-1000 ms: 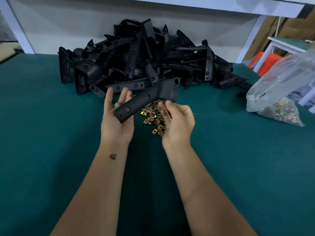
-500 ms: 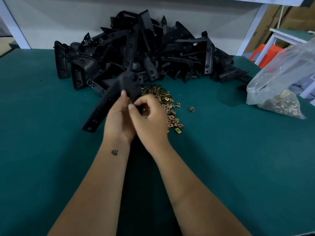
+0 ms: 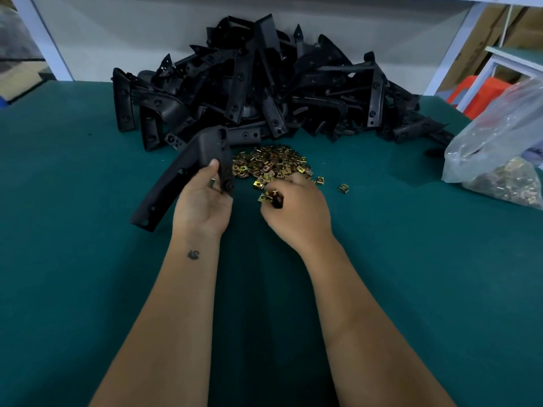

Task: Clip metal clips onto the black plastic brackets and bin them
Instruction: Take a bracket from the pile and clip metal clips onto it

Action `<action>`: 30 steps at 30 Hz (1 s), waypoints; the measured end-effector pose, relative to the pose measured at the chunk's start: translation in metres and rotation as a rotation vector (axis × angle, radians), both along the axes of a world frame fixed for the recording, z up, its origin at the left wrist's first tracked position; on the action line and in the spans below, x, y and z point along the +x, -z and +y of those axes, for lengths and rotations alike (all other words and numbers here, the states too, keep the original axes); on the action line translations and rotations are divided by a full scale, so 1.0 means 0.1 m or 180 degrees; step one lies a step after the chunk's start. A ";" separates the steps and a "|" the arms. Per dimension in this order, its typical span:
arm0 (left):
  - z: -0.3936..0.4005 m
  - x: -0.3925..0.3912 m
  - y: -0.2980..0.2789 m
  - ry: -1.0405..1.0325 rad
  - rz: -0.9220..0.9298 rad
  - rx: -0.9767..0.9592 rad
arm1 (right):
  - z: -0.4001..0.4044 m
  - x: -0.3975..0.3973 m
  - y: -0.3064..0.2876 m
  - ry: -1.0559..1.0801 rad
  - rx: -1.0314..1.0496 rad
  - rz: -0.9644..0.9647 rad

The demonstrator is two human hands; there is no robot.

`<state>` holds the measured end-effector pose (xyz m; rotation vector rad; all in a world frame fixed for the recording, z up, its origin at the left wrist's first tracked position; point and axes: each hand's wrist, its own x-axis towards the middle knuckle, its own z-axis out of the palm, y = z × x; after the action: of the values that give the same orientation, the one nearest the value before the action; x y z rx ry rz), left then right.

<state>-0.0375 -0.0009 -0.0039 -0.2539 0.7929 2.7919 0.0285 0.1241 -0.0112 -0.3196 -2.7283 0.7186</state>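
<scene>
Holding a bracket (image 3: 188, 174) in the left hand (image 3: 202, 201) over the bench (image 3: 88, 259).
Right hand (image 3: 296, 210) curls at the clips (image 3: 270, 165), seemingly pinching one.

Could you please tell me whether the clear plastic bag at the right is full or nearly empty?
Nearly empty: the plastic bag lies slumped on the green table, with metal clips gathered only in its low end.

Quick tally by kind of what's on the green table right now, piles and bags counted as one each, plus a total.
Bracket held in left hand: 1
Heap of black brackets: 1
Loose pile of metal clips, which the right hand reaches into: 1
Stray clips right of the pile: 2
Clear plastic bag of clips: 1
Total: 6
</scene>
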 end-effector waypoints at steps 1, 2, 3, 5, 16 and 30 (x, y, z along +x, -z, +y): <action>0.02 0.00 0.01 0.0034 0.0031 -0.0054 | -0.02 -0.01 0.01 -0.0025 0.0240 -0.0053; 0.03 -0.01 0.02 0.0070 0.0052 -0.0104 | -0.03 -0.02 0.01 -0.0029 0.0370 -0.0067; 0.04 -0.02 0.04 0.0115 0.0068 -0.0162 | -0.03 -0.04 0.01 -0.0020 0.0414 -0.0060; 0.07 -0.01 0.05 0.0217 0.0119 -0.0282 | -0.01 -0.05 0.03 -0.0008 0.0417 -0.0001; 0.18 0.05 0.03 0.0596 0.0098 -0.0597 | 0.01 -0.05 0.01 0.0124 -0.1316 0.1086; 0.17 0.11 0.04 0.1279 0.0421 -0.0494 | 0.09 -0.05 -0.12 -0.0012 -0.4373 0.1395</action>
<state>-0.0261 0.0165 -0.0078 0.0623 0.9713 2.3912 0.0237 0.1336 0.0004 -0.3474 -1.4450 2.2191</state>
